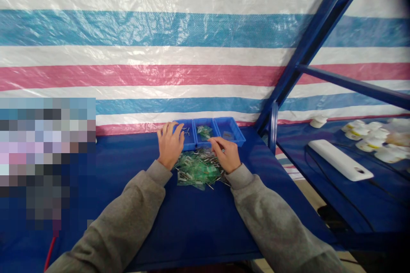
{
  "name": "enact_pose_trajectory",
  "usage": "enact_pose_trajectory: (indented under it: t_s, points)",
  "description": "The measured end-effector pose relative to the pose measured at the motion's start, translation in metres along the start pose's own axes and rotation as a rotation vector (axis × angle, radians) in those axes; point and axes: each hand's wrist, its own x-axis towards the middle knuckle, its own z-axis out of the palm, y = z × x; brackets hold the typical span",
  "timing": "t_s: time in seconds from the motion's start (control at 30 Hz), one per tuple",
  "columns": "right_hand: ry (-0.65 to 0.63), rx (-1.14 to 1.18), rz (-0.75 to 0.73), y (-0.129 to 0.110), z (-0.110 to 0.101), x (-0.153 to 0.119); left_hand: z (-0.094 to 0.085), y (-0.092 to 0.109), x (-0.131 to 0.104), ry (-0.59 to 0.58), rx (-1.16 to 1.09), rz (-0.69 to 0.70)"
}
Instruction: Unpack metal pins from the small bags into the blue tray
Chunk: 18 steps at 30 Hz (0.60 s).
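Observation:
Three blue bins stand in a row at the back of the blue table. My left hand (171, 145) is over the left bin (191, 137), fingers spread, with a few thin metal pieces lying in that bin. My right hand (226, 152) is closed in a pinch just in front of the middle bin (205, 120); what its fingertips hold, if anything, is too small to make out. Small green-tinted packets (204, 131) lie in the middle bin, and a clear packet (228, 135) in the right bin (238, 133). Between my forearms spreads a pile of green packets (200, 172) and metal pins (209, 153).
A blue metal frame (273, 128) rises right of the bins. Beyond it, another table holds a white oblong device (340, 160), cables and several white round parts (371, 136). Striped sheeting (179, 74) hangs behind. The far left is pixelated; a red cord (50, 252) shows below.

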Motion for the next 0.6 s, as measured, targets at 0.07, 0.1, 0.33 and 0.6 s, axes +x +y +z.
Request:
enact_pose_trajectory:
  t_s: [0.07,0.1,0.33,0.6]
  points:
    - [-0.02,-0.039,-0.015,0.004,0.001,0.0,0.0,0.003,-0.003,-0.026,-0.033,0.032]
    - [-0.038,-0.062,-0.021,0.006,0.002,0.0,0.0,0.004,-0.006,-0.034,-0.058,0.052]
    - [-0.266,-0.323,-0.041,0.013,0.007,-0.001,-0.003,0.001,-0.04,-0.078,-0.171,0.097]
    - [-0.377,-0.51,-0.007,0.009,0.006,-0.002,0.001,-0.002,-0.053,-0.155,-0.329,0.133]
